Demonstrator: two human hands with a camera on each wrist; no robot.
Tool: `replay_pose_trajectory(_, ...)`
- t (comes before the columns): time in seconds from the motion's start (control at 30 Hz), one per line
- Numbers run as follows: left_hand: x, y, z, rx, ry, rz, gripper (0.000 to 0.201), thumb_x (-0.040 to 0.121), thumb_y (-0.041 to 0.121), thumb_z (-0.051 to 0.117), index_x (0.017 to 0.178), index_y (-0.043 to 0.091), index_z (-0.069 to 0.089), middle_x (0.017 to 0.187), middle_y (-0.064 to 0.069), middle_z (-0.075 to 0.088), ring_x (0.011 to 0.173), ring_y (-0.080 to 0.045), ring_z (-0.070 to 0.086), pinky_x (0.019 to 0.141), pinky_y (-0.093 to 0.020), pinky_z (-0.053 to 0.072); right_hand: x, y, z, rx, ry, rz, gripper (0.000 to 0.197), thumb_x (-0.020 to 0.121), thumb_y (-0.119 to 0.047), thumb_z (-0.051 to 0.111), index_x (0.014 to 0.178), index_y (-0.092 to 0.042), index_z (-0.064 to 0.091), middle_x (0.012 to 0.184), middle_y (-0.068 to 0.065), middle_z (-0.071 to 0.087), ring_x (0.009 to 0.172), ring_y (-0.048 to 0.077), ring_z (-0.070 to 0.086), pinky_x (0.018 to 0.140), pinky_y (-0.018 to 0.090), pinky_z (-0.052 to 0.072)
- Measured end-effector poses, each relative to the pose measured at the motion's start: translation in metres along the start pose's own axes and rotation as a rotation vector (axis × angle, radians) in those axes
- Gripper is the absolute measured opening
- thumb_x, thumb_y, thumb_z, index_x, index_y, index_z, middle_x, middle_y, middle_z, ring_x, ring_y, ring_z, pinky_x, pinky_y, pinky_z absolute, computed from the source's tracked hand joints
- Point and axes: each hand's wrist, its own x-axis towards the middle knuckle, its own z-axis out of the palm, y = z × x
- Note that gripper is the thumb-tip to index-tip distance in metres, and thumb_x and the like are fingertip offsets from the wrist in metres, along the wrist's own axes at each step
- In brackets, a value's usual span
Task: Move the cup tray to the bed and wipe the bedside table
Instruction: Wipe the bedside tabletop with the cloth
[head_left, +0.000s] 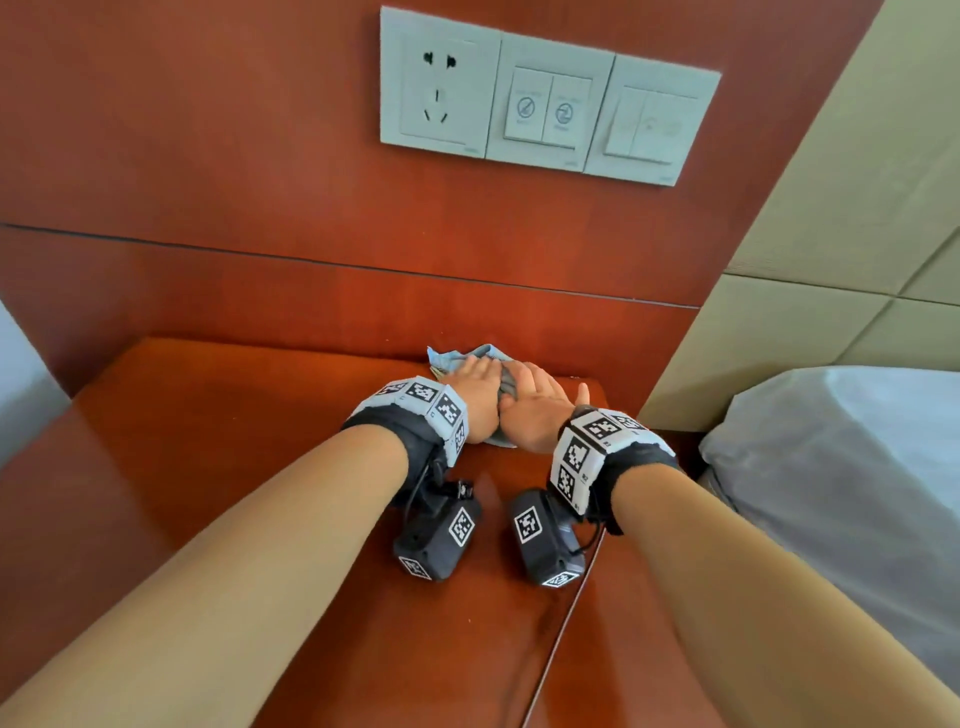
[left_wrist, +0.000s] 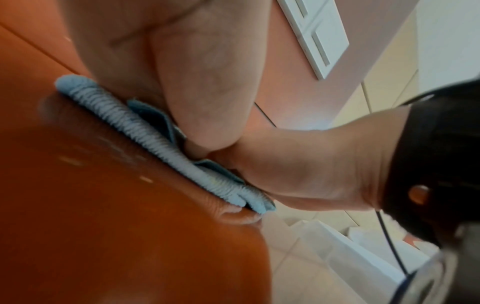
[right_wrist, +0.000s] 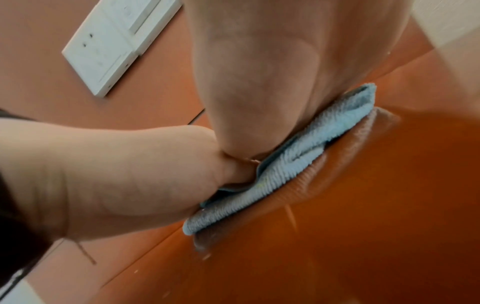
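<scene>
Bedside table (head_left: 218, 467): flat left hand (head_left: 475, 395) and right hand (head_left: 530, 410) press cloth (head_left: 467, 356), its looped weave visible from the wrists.

Tabletop (head_left: 218, 467): glossy reddish-brown wood, set against a wall panel (head_left: 260, 182) of matching wood at the back. Its right edge runs just beside the bed (head_left: 857, 467), which is covered in white bedding.

One thing is seen lying directly on the tabletop: a light blue cloth (head_left: 457, 358), ribbed terry, folded and bunched, near the back right corner and close to the wall panel. It is pressed flat to the wood under the left hand (head_left: 475, 400) and the right hand (head_left: 530, 410), which are laid side by side and touching. The cloth's underside is mirrored in the polish in both wrist views. A few pale specks are noted on the surface in the left wrist view.
</scene>
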Motion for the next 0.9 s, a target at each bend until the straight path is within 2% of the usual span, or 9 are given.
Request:
replay_pose_trajectory(0.23, 0.018, 0.063, -0.003, -0.006, -0.043, 0.01, 0.072, 0.099, 0.022, 0.041, 0.153, 0.005, -0.003, 0.163, -0.007, -0.004, 0.151, -0.021, -0.007, 0.122, -0.037, 0.003, -0.005, 0.057, -0.015, 0.019, 0.042, 0.088, 0.053, 0.099, -0.036, 0.022, 0.15, -0.033, 0.012, 0.16, -0.012, 0.011, 0.148, 0.011, 0.011, 0.119, 0.051, -0.007)
replay_pose_trajectory(0.4, 0.018, 0.073, -0.004, -0.023, -0.055, 0.032, 0.07, 0.099, 0.026, 0.042, 0.154, 0.006, 0.003, 0.162, -0.007, 0.002, 0.151, -0.021, -0.001, 0.121, -0.036, 0.004, -0.012, 0.066, -0.012, 0.065, 0.085, 0.094, 0.051, 0.099, -0.034, 0.025, 0.15, -0.032, 0.015, 0.159, -0.011, 0.014, 0.147, 0.012, 0.013, 0.119, 0.05, -0.004)
replay_pose_trajectory(0.57, 0.008, 0.084, 0.0, -0.001, -0.079, 0.052, 0.068, 0.1, 0.029, 0.04, 0.153, 0.004, 0.005, 0.162, -0.011, 0.007, 0.151, -0.023, 0.005, 0.121, -0.034, 0.006, -0.027, 0.074, -0.01, 0.089, 0.047, 0.136, 0.054, 0.099, -0.036, 0.027, 0.151, -0.03, 0.013, 0.16, -0.008, 0.011, 0.148, 0.016, 0.012, 0.12, 0.048, 0.0)
replay_pose_trajectory(0.67, -0.005, 0.087, 0.009, -0.023, -0.066, 0.077, 0.065, 0.102, 0.028, 0.036, 0.153, 0.002, 0.004, 0.162, -0.012, 0.004, 0.151, -0.023, 0.002, 0.121, -0.033, 0.003, -0.045, 0.074, -0.004, 0.125, 0.077, 0.156, 0.055, 0.1, -0.035, 0.031, 0.151, -0.029, 0.014, 0.16, -0.007, 0.011, 0.148, 0.017, 0.012, 0.12, 0.046, 0.005)
replay_pose_trajectory(0.77, -0.021, 0.081, 0.02, -0.046, -0.05, 0.088, 0.064, 0.102, 0.024, 0.035, 0.153, 0.004, 0.003, 0.162, -0.01, 0.001, 0.151, -0.02, 0.0, 0.122, -0.035, 0.006, -0.063, 0.065, 0.004, 0.175, 0.108, 0.137, 0.055, 0.1, -0.031, 0.035, 0.152, -0.026, 0.015, 0.16, -0.005, 0.012, 0.148, 0.016, 0.008, 0.12, 0.038, 0.006)
replay_pose_trajectory(0.83, -0.035, 0.072, 0.027, -0.082, -0.045, 0.087, 0.061, 0.104, 0.022, 0.03, 0.154, 0.006, 0.0, 0.163, -0.007, -0.003, 0.151, -0.017, -0.002, 0.123, -0.034, 0.006, -0.075, 0.053, 0.009, 0.154, 0.114, 0.163, 0.055, 0.1, -0.034, 0.034, 0.151, -0.028, 0.015, 0.16, -0.008, 0.01, 0.149, 0.012, 0.001, 0.121, 0.041, 0.001)
replay_pose_trajectory(0.9, -0.054, 0.059, 0.029, -0.082, -0.029, 0.089, 0.064, 0.103, 0.022, 0.033, 0.154, 0.007, -0.002, 0.163, -0.006, -0.005, 0.151, -0.016, -0.005, 0.123, -0.035, 0.007, -0.084, 0.036, 0.015, 0.109, 0.095, 0.177, 0.056, 0.099, -0.038, 0.031, 0.151, -0.03, 0.012, 0.161, -0.009, 0.006, 0.149, 0.011, -0.004, 0.12, 0.044, -0.004)
